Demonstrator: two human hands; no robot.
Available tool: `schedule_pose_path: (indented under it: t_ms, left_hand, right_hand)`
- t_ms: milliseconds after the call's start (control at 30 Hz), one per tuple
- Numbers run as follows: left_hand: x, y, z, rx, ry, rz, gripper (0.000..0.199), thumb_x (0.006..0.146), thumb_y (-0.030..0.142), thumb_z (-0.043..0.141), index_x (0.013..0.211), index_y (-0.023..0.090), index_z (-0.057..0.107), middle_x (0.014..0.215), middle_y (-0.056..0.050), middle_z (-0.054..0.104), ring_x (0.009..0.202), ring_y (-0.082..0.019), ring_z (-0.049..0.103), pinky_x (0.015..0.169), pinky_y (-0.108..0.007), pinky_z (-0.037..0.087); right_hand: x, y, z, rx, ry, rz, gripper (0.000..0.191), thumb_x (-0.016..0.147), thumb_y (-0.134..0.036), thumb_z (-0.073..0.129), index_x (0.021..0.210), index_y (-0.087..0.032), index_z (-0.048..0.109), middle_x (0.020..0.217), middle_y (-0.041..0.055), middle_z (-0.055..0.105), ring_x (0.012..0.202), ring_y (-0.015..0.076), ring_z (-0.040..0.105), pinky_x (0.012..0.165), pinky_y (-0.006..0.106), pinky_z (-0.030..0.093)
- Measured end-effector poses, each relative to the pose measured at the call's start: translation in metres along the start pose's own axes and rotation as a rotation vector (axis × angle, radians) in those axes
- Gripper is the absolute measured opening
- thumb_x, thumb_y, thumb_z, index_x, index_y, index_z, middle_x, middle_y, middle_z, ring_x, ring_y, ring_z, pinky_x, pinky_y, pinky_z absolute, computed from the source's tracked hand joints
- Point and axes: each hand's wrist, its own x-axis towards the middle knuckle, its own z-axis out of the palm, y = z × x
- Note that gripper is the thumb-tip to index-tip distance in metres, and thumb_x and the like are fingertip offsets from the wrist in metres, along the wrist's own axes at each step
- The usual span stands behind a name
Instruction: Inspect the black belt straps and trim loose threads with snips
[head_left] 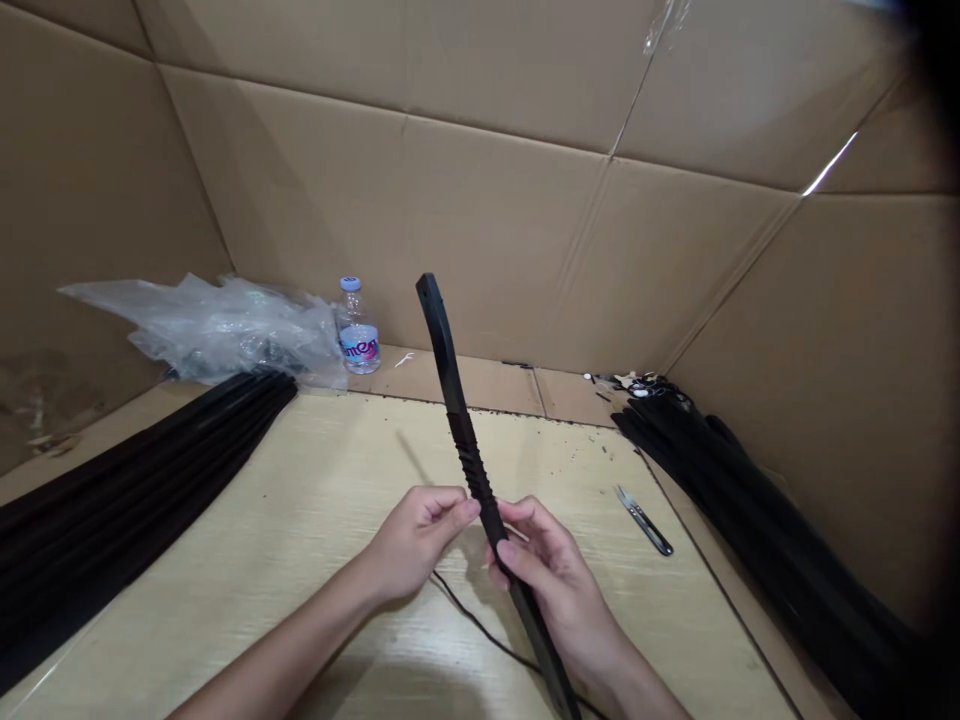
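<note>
A long black bar (448, 365) with a bent upper end and a small hole near its tip stands tilted over the table. Black cord (472, 465) is wound in slanting ridges around its middle. My right hand (551, 570) is closed around the bar just below the winding, thumb on the front. At the left edge of the winding, the thumb and fingers of my left hand (427, 540) are pinched together on the cord. The loose cord (480, 628) trails from under that hand, passing down behind the bar to the lower right.
Thread snips (645, 522) lie on the table (337, 480) at right. Bundles of long black strips lie at left (150, 480) and right (750, 520). Behind are clear plastic bags (240, 325), a water bottle (360, 335), scraps (641, 385) and cardboard walls (390, 200).
</note>
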Motion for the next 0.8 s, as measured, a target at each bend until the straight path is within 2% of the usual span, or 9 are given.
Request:
schedule_pose_path:
  t_ms: [100,200,300,400,500,600,667,800]
  left_hand:
    - [0.0,0.0,0.002,-0.101,-0.057,-0.016,0.032,0.078,0.042,0.065,0.074,0.011,0.066,0.069,-0.002,0.062,0.065,-0.011,0.052,0.065,-0.02,0.042]
    - [-0.002,0.0,0.005,-0.141,-0.1,-0.019,0.028,0.078,0.039,0.067,0.08,0.011,0.066,0.076,-0.004,0.064,0.073,-0.013,0.056,0.073,-0.022,0.045]
    - [-0.003,0.001,0.009,-0.148,-0.129,-0.057,0.029,0.082,0.039,0.06,0.08,0.011,0.065,0.073,-0.004,0.063,0.068,-0.012,0.057,0.064,-0.021,0.044]
    - [-0.003,-0.001,0.012,-0.216,-0.152,-0.091,0.03,0.084,0.04,0.058,0.078,0.011,0.062,0.067,-0.002,0.061,0.059,-0.01,0.055,0.057,-0.02,0.042]
    - [-0.001,-0.004,0.014,-0.233,-0.106,-0.12,0.03,0.082,0.041,0.06,0.075,0.012,0.058,0.063,0.0,0.056,0.052,-0.006,0.048,0.051,-0.016,0.034]
    - [-0.001,-0.007,0.017,-0.229,-0.068,-0.16,0.032,0.08,0.044,0.063,0.088,0.013,0.058,0.062,0.002,0.055,0.045,-0.003,0.039,0.044,-0.015,0.022]
    - [-0.002,-0.007,0.02,-0.257,-0.072,-0.159,0.037,0.079,0.046,0.063,0.095,0.014,0.057,0.062,0.0,0.058,0.044,-0.004,0.042,0.043,-0.016,0.022]
    - [-0.004,-0.004,0.024,-0.306,-0.078,-0.159,0.038,0.079,0.05,0.062,0.085,0.012,0.057,0.059,-0.001,0.059,0.039,-0.004,0.04,0.041,-0.016,0.02]
  right_hand:
    - [0.003,0.003,0.001,-0.008,0.007,0.007,0.04,0.081,-0.027,0.069,0.116,-0.021,0.051,0.107,0.006,0.06,0.095,0.0149,0.056,0.082,0.028,0.044]
    - [0.005,0.005,0.004,0.006,0.009,0.012,0.046,0.071,-0.023,0.078,0.11,-0.018,0.055,0.103,0.0064,0.062,0.098,0.0167,0.057,0.087,0.029,0.045]
    - [0.005,0.004,0.007,0.015,0.009,0.003,0.033,0.068,-0.023,0.08,0.087,-0.017,0.053,0.085,0.0014,0.061,0.073,0.0118,0.059,0.065,0.024,0.05]
    - [0.005,0.002,0.008,0.042,0.0,0.01,0.033,0.077,-0.029,0.073,0.083,-0.019,0.042,0.069,-0.0039,0.058,0.047,0.0055,0.048,0.044,0.017,0.041]
    - [0.006,0.0,0.009,0.061,0.042,0.011,0.029,0.086,-0.037,0.061,0.082,-0.018,0.041,0.071,-0.0004,0.062,0.042,0.0035,0.046,0.04,0.015,0.035]
    - [0.006,-0.001,0.009,0.064,0.096,0.03,0.033,0.088,-0.043,0.057,0.076,-0.016,0.043,0.069,0.0013,0.062,0.04,0.0034,0.045,0.038,0.015,0.034]
    - [0.006,-0.002,0.009,0.056,0.112,0.056,0.035,0.086,-0.045,0.058,0.073,-0.015,0.044,0.061,0.0007,0.061,0.037,0.0042,0.045,0.036,0.015,0.033]
    - [0.007,-0.002,0.01,0.037,0.162,0.107,0.041,0.083,-0.049,0.06,0.067,-0.015,0.045,0.049,-0.0006,0.056,0.03,0.0059,0.043,0.029,0.014,0.03]
